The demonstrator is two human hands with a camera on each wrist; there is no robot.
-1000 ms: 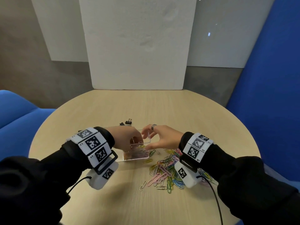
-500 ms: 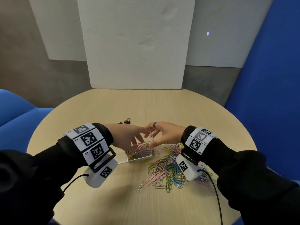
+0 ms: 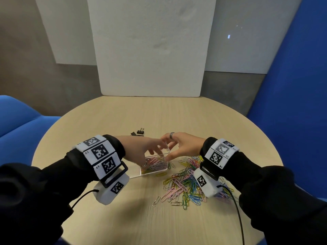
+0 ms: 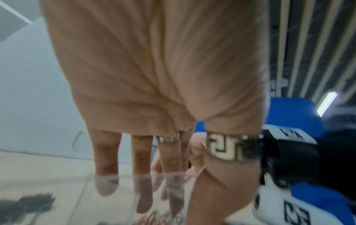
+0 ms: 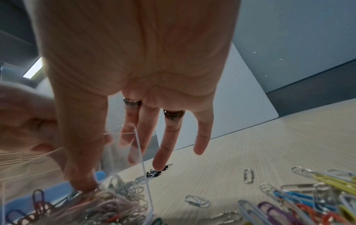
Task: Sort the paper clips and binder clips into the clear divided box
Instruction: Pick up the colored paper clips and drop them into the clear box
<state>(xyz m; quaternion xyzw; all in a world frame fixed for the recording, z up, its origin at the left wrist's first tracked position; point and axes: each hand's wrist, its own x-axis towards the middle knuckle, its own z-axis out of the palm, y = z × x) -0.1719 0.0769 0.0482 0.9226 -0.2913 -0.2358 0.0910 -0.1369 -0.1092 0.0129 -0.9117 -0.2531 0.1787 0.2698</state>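
Note:
The clear divided box (image 3: 153,172) lies on the table between my hands, its right compartment full of coloured paper clips (image 3: 155,164). My left hand (image 3: 152,155) spans it, thumb at the near wall and fingertips (image 4: 106,185) showing through the clear plastic. My right hand (image 3: 169,150) pinches an upright clear panel (image 5: 143,175) at the box's right end, thumb near side, index finger behind. A heap of loose paper clips (image 3: 185,183) lies under my right wrist. Black binder clips (image 3: 140,132) sit just beyond the hands.
The round wooden table (image 3: 159,112) has bare surface behind and in front of the hands. A white foam board (image 3: 152,50) stands at its far edge. Blue seating (image 3: 292,121) flanks the table. Stray paper clips (image 5: 196,200) lie right of the box.
Both hands have lifted a little and come closer over the box's right end. A clear panel now stands up between them. My left fingers have straightened from a curl.

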